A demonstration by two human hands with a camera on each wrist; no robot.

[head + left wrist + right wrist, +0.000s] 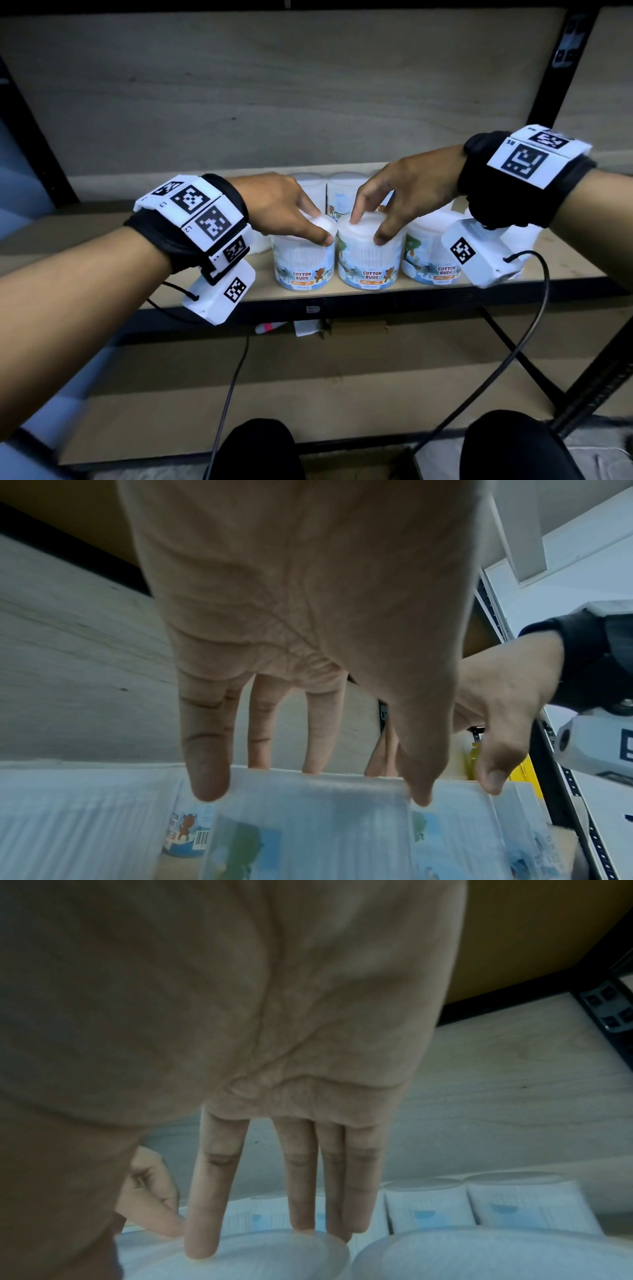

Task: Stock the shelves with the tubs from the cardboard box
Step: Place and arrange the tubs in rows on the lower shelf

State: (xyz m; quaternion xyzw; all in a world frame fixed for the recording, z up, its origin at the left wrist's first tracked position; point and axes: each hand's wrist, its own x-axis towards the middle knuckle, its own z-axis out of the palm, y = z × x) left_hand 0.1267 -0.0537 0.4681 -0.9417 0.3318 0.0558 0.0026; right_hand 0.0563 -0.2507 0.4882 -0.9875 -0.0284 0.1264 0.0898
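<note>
Your left hand (284, 205) grips the left tub (303, 260) from above at frame centre. Your right hand (407, 192) grips the middle tub (368, 257), touching beside it. Both stand on the shelf (342, 291), front row.

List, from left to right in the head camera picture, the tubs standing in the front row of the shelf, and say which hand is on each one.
Left front tub, under the left hand → middle front tub, under the right hand's fingertips → right front tub, with no hand on it.
</note>
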